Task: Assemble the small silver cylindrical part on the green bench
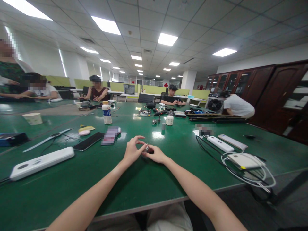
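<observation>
My left hand [133, 150] and my right hand [156, 154] meet just above the green table [120, 186]. Between their fingertips is a small round object [146, 149], pale on top and mostly covered by the fingers; I cannot make out its kind. The thumb and index finger of my left hand pinch it from one side, the other fingers curving above. My right hand's fingers close on it from the other side. Beyond the hands stand a small grey cylinder [163, 127] and a white patterned jar [169, 120].
At left lie a white power strip [43, 163], a black phone [89, 141], a bottle [106, 113] and a paper cup [33, 118]. At right are another power strip [220, 144] and coiled cables [225, 160]. Several people sit or bend around the table's far side.
</observation>
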### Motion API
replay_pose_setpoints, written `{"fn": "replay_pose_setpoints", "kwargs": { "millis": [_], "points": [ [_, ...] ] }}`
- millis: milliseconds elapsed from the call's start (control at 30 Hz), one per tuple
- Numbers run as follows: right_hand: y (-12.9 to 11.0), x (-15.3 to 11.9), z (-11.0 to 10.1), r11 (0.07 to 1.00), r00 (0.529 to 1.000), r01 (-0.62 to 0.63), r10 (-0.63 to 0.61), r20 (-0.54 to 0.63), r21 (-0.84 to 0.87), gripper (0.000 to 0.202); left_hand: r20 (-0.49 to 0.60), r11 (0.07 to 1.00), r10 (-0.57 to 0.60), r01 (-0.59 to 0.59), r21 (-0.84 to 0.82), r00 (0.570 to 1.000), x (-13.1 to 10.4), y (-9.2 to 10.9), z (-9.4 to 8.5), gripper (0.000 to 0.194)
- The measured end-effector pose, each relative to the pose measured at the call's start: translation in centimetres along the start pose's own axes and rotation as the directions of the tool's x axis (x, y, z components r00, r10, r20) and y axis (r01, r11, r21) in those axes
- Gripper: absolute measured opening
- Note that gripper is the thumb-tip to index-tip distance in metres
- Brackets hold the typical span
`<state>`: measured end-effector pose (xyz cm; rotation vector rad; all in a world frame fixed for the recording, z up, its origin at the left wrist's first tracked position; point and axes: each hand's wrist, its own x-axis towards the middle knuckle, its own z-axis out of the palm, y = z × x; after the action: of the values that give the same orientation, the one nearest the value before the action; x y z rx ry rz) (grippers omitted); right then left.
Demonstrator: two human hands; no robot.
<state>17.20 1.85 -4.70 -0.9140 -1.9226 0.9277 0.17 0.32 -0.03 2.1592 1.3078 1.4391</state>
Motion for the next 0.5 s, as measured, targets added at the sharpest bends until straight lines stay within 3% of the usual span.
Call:
{"fn": "replay_pose_setpoints", "kwargs": {
  "millis": [133,333,500],
  "points": [
    [0.0,0.0,0.0,1.0,1.0,-0.001,0.001,0.0,0.018,0.037,-0.12,0.997,-0.037,0.046,0.066,0.992,0.2,-1.0,-0.6,0.03],
    [-0.2,0.0,-0.1,1.0,1.0,-0.003,0.003,0.006,0.016,0.042,0.152,0.952,-0.199,0.154,0.265,0.968,-0.3,-4.1,-1.8,0.024],
    [-0.3,-0.1,-0.2,1.0,1.0,-0.002,0.002,0.008,-0.001,0.041,0.194,0.939,-0.233,0.169,0.299,0.953,-0.5,-4.9,-1.7,0.026]
  ]
}}
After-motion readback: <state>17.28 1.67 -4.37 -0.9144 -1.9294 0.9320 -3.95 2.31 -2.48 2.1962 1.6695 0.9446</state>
